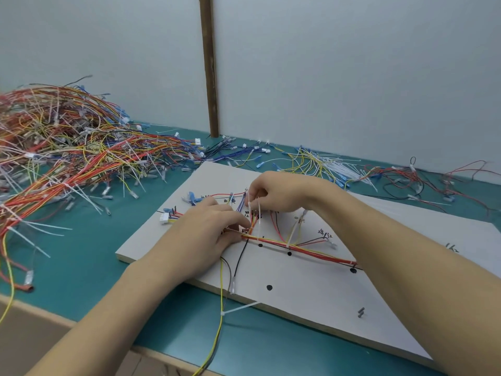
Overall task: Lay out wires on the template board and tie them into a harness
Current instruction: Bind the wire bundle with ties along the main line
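White cable tie stands pinched between the curled fingers of the right hand, its tail hanging down over the branch of wires where they fan upward on the template board. Just below and left of that pinch, the left hand presses down with curled fingertips on the red and yellow wire bundle; its fingertips cover the junction, so whether they actually clamp the wires cannot be told. The bundle runs right from the grip and vanishes under the right forearm. Handwritten marks near the grip are too small to read. A white connector lies left of the left hand, partly hidden by it. Yellow and black wires drop from the grip over the board's near edge, carrying a second tie. Far left of the hands a heap of finished harnesses spills off frame; loose ties lie beyond the grip by the wall.
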Action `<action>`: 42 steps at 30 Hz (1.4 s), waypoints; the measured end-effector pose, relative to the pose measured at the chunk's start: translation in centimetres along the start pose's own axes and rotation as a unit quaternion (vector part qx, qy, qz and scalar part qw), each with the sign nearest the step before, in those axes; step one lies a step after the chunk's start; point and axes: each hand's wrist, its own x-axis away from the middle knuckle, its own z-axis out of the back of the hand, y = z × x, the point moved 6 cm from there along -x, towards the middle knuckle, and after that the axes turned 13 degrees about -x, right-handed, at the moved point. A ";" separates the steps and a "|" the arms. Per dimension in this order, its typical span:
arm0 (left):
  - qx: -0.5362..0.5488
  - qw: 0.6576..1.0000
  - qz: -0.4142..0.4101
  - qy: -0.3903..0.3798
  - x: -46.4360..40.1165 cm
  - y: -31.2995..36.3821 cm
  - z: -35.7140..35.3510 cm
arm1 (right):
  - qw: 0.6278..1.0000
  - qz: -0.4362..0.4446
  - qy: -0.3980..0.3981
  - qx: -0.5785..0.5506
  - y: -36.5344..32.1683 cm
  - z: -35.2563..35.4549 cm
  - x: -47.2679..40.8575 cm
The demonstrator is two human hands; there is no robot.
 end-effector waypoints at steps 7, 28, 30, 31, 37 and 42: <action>0.043 0.998 -0.008 0.035 0.4 -0.5 -0.9 | 0.997 -0.063 0.001 0.049 -0.5 -0.6 -0.9; 0.050 0.998 0.030 0.018 -0.2 -0.1 -1.5 | 0.996 -0.024 0.081 -0.035 -0.2 -1.0 0.5; 0.051 0.998 0.025 0.013 -0.4 0.5 -1.6 | 0.997 -0.021 0.075 -0.018 0.1 -1.2 1.0; 0.054 0.998 0.020 0.010 -0.4 1.1 -1.6 | 0.997 -0.022 0.070 -0.016 0.4 -1.2 1.3; 0.071 0.997 -0.014 0.022 -2.0 6.9 -2.6 | 0.993 -0.048 0.084 -0.071 5.2 0.6 5.6; 0.068 0.997 -0.029 0.021 -3.9 11.7 -3.9 | 0.989 -0.071 0.095 -0.091 9.3 2.2 9.3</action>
